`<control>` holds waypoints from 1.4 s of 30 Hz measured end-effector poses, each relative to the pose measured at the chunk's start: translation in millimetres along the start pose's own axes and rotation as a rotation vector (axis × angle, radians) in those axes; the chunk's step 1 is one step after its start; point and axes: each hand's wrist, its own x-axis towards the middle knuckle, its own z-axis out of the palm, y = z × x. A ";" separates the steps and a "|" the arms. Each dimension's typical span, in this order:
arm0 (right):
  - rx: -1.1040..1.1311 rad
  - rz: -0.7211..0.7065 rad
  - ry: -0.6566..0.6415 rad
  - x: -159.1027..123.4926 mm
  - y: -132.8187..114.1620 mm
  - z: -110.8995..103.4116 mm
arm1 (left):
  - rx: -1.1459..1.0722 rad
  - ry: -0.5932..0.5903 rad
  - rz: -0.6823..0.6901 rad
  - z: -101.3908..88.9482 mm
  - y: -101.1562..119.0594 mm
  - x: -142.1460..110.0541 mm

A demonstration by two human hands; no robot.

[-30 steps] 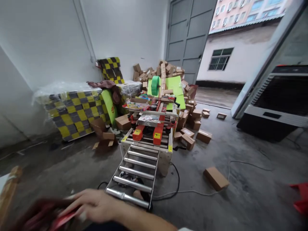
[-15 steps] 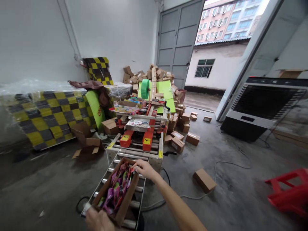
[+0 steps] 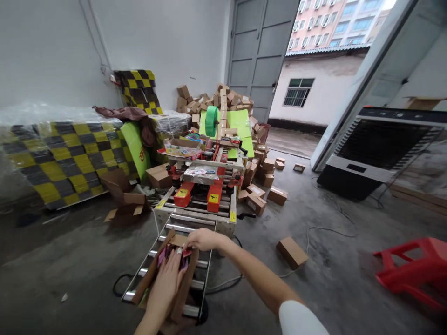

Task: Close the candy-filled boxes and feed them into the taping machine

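An open cardboard box [image 3: 185, 291] sits on the roller conveyor [image 3: 197, 284], its far flap [image 3: 179, 240] visible beyond my hands. Inside lie shiny packets [image 3: 162, 256], mostly purple, with some green and red. My left hand [image 3: 168, 274] reaches into the box, fingers stretched out and lying on the packets; it covers much of them. A white wrap shows on one of its fingertips. Over the box's far right corner, my right hand [image 3: 201, 239] is closed, its fingertips beside a red packet [image 3: 187, 253]. Its thumb is hidden.
Straight ahead stands a carton-sealing machine [image 3: 199, 197] with a green tape roll [image 3: 211, 121]. Many small cartons [image 3: 256, 203] are heaped behind it. A single carton [image 3: 292, 252] and a red stool [image 3: 415, 267] stand right; a cable [image 3: 309, 242] crosses the floor. Wrapped checkered stacks [image 3: 70, 160] line the left.
My left hand has moved from the box's near end up into it, onto the packets. The right hand stays at the far corner, slightly further left. The far flap now shows.
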 end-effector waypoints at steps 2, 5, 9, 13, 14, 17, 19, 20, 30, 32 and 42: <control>-0.059 0.044 -0.080 6.0 -4.4 -1.6 | -0.147 -0.046 -0.084 -8.2 5.0 2.8; -0.155 0.145 -0.066 16.8 -14.8 5.3 | -0.396 -0.049 -0.245 -23.8 10.5 5.2; -0.296 0.357 0.095 42.0 -31.9 31.2 | -0.629 0.075 -0.298 -39.6 8.5 -0.7; -0.359 0.503 0.165 67.2 -40.5 52.1 | -0.360 0.178 -0.080 -59.7 13.4 -7.8; -0.367 0.521 0.179 69.3 -40.7 54.6 | -0.206 0.207 -0.053 -66.0 17.4 -7.9; -0.396 0.552 0.252 63.2 -40.1 60.2 | 0.237 0.184 -0.123 -84.2 32.7 -3.2; -0.402 0.586 0.382 54.4 -40.8 65.8 | 0.411 0.025 -0.210 -93.5 41.7 2.2; -0.388 0.615 0.467 50.6 -41.5 69.8 | 0.455 -0.062 -0.242 -96.9 44.9 4.7; -0.214 0.809 0.521 50.5 -48.6 94.1 | 0.387 -0.168 -0.241 -83.6 51.3 -3.2; -0.176 0.760 0.528 49.1 -44.1 87.9 | 0.336 -0.164 -0.201 -72.6 46.5 -7.6; -0.200 0.685 0.506 37.4 -49.1 93.0 | -0.066 0.042 -0.153 -41.1 12.9 -20.5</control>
